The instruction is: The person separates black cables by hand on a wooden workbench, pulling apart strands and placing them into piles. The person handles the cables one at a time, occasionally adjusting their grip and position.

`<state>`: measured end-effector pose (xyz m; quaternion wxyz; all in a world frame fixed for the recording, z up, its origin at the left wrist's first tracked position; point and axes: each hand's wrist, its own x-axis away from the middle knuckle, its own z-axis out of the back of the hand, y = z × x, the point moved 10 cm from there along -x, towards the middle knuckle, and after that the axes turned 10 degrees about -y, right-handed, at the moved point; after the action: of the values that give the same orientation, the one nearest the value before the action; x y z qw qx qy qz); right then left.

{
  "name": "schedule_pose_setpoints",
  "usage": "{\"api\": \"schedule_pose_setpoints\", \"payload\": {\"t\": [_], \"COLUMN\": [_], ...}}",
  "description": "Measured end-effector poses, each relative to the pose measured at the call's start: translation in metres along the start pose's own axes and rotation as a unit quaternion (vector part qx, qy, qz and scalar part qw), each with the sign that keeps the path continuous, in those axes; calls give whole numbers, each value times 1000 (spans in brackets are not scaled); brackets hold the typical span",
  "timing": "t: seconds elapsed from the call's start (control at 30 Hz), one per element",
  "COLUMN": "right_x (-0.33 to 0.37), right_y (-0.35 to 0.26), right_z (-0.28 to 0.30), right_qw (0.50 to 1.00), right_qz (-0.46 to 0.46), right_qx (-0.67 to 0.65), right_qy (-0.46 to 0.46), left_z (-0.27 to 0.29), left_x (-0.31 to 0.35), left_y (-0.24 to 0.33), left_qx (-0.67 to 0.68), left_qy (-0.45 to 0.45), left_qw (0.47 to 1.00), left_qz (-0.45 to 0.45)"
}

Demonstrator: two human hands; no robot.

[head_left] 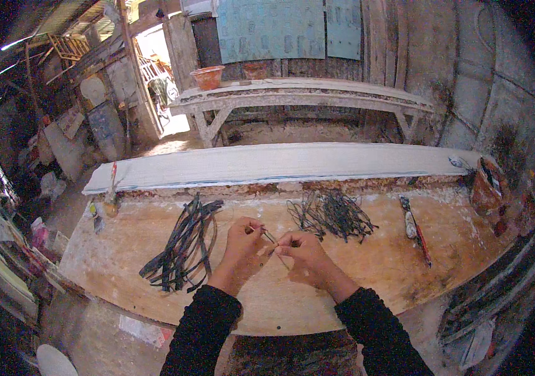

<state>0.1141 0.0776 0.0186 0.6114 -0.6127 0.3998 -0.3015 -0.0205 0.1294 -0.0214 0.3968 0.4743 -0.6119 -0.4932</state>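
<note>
Over the middle of the wooden tabletop [155, 216], my left hand [241, 245] and my right hand [308, 252] almost meet. Both have their fingers pinched on a thin strip [270, 237], which runs in the short gap between them and looks bent or doubled there. Its exact kind is too small to make out. A bundle of long, flat black strips [183, 244] lies to the left of my left hand. Beyond my right hand is a tangled heap of thinner, looped black strips [336, 216].
A long white-covered ledge [286, 164] borders the table's far side. A brush [112, 194] stands at the far left. At the right lie a slim tool with a wrapped handle [410, 219] and a reddish-brown pot [488, 185]. Behind, a bench [305, 89] carries orange pots [208, 78].
</note>
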Motion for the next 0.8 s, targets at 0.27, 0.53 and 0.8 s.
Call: {"api": "schedule_pose_setpoints", "payload": {"t": [0.27, 0.53, 0.8], "right_x": [6, 14, 20], "right_y": [22, -7, -15], "right_z": [64, 75, 72], "right_qw": [969, 903, 908], "right_qz": [4, 122, 87], "right_qx": [104, 277, 280], "right_qy": [222, 304, 298], "left_z": [-68, -106, -27], "left_x": [31, 57, 5], "left_y": [6, -3, 1], "left_qx": [87, 124, 22], "left_qy": [-207, -338, -76], "left_qw": [969, 923, 995], "left_qz": [104, 135, 60]}}
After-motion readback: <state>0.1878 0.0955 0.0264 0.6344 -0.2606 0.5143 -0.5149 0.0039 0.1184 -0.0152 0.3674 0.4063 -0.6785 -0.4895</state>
